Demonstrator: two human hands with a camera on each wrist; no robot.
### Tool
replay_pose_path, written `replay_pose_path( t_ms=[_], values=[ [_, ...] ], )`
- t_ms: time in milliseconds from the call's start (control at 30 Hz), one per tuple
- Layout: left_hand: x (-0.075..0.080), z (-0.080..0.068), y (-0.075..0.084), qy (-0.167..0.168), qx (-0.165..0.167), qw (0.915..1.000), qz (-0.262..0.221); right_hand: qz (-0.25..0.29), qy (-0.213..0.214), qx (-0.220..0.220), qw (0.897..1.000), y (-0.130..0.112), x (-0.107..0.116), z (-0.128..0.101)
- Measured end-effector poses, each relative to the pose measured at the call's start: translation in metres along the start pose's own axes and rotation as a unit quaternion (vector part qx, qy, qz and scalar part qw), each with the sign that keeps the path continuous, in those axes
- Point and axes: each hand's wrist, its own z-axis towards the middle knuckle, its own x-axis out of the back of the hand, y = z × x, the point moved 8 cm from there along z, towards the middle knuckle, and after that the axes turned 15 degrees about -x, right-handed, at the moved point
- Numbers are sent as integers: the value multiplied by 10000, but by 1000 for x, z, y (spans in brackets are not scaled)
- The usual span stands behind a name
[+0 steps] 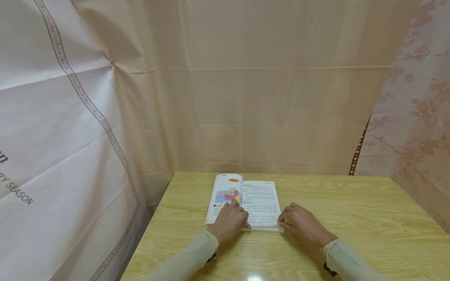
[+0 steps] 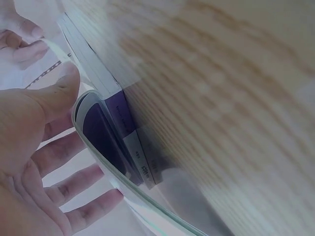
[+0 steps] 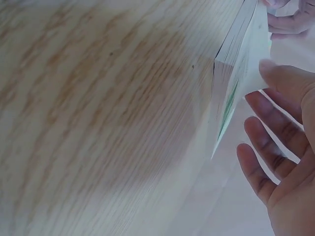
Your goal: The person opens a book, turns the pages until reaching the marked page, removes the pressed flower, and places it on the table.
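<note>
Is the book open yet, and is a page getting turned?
Yes, the book already lies open on the table. The left hand rests on the left page; the right hand lifts the right page's corner. That page isn't turned over yet.

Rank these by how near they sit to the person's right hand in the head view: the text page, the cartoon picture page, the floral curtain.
From the right hand:
1. Text page, touched at its lower corner.
2. Cartoon picture page, farther left, under the left hand.
3. Floral curtain, hanging beyond the table's right edge.
</note>
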Motion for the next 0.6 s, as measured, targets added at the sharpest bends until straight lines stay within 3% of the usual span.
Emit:
replay_pose_path(
  t_ms=[433,600],
  values=[
    [-1,2,2,-77,94,9998,157,88,175,-564,9982,6,4,-3],
    [1,1,-1,84,302,9993,203,-23,-72,-595,9982,4,-1,-4]
  ],
)
